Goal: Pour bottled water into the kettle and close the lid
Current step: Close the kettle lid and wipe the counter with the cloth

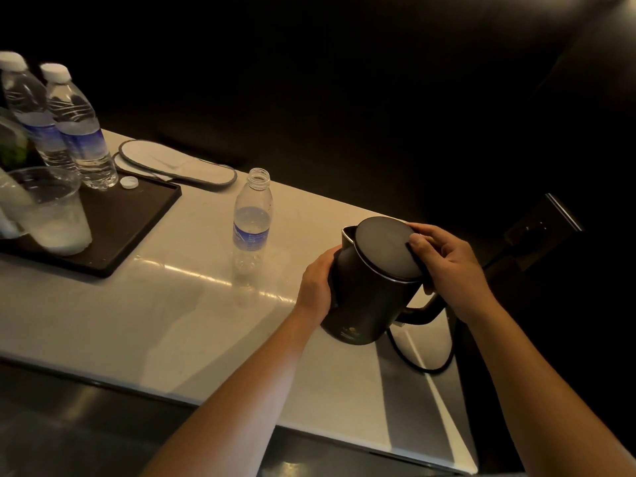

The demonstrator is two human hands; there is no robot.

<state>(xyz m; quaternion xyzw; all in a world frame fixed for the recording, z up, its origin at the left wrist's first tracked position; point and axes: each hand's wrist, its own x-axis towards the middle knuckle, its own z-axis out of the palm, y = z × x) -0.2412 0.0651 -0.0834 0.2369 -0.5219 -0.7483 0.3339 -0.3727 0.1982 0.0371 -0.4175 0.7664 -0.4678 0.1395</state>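
L hand (pixel 318 280) cupped, R hand (pixel 444 266) curled, arms outstretched

Black kettle (pixel 368 297), blue-labelled clear bottle (pixel 252 222)

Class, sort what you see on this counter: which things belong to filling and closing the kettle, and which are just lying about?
Belong to the job:
kettle
lid
open bottle
left hand
right hand

Lying about:
two capped bottles
plastic cup
loose cap
tray
slippers
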